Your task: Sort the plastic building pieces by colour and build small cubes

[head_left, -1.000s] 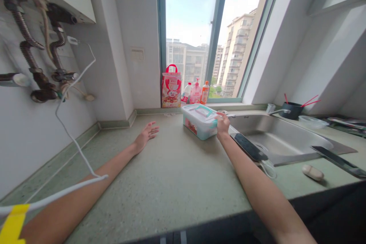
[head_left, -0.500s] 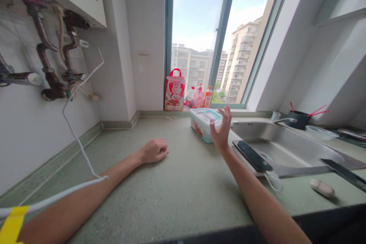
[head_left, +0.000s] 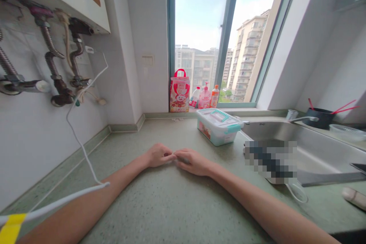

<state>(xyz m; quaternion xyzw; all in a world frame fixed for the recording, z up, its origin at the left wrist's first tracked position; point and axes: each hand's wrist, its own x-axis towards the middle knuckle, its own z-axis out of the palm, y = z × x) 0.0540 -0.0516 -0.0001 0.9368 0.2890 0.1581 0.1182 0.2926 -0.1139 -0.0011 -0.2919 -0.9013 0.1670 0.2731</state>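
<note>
My left hand (head_left: 159,155) rests on the speckled green countertop (head_left: 171,206), its fingers curled in and its thumb pointing right. Against it lies my right hand (head_left: 192,161), palm down with fingers bent and pressed together. Their fingertips meet at the middle of the counter, and I see no object in either. Behind my right hand stands a lidded plastic box (head_left: 219,126) with a teal handle and latch, apart from both hands. A white cable (head_left: 82,148) hangs in front of the left forearm.
A steel sink (head_left: 323,148) lies to the right, with a pixelated dark object (head_left: 270,160) by its near-left edge. A black pot (head_left: 320,117) with red sticks stands behind it. A red-handled bag (head_left: 179,93) and several bottles (head_left: 204,97) line the window. Pipes (head_left: 54,80) are at left.
My right hand has come down and left from its raised, open pose near the box to the counter, meeting my left hand. The view has shifted slightly left.
</note>
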